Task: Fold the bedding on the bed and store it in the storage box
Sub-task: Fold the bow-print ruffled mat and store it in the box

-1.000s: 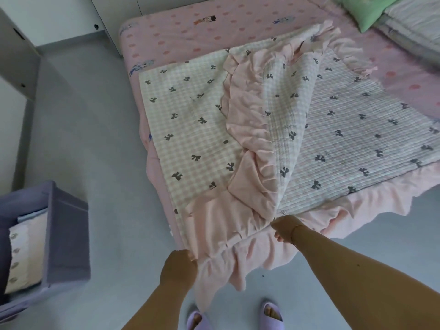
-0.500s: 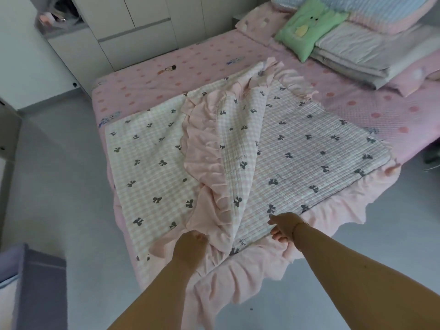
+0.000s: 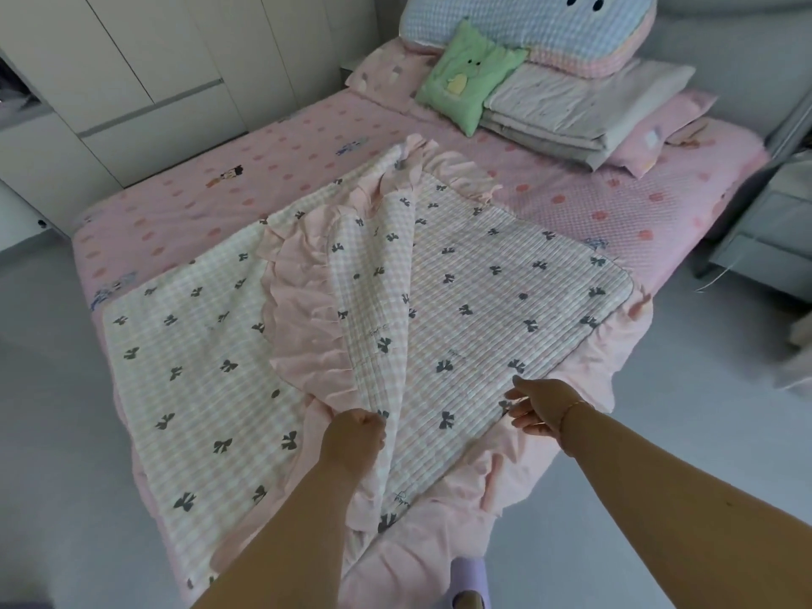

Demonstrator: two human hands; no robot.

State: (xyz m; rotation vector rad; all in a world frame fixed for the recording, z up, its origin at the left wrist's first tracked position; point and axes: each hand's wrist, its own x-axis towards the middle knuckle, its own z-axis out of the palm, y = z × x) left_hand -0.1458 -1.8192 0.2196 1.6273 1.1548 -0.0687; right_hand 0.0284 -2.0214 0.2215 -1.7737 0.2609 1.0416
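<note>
Both hands moved further onto the bed: left hand grips the quilt fold, right hand rests spread near the bed's foot edge.

We see a cream gingham quilt dotted with dark grey bows, frilled in pale pink, on a pink spotted sheet. At one o'clock, a green cushion; lilac slipper at six.

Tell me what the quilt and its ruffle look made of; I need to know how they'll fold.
Quilt: looks like thin padded cotton, matte, with stitched parallel lines across its gingham bow print. Ruffle: seemingly soft plain-woven pink fabric, matte, gathered into limp pleats. The left hand grips a fold that drapes without stiffness, so both probably fold easily.
</note>
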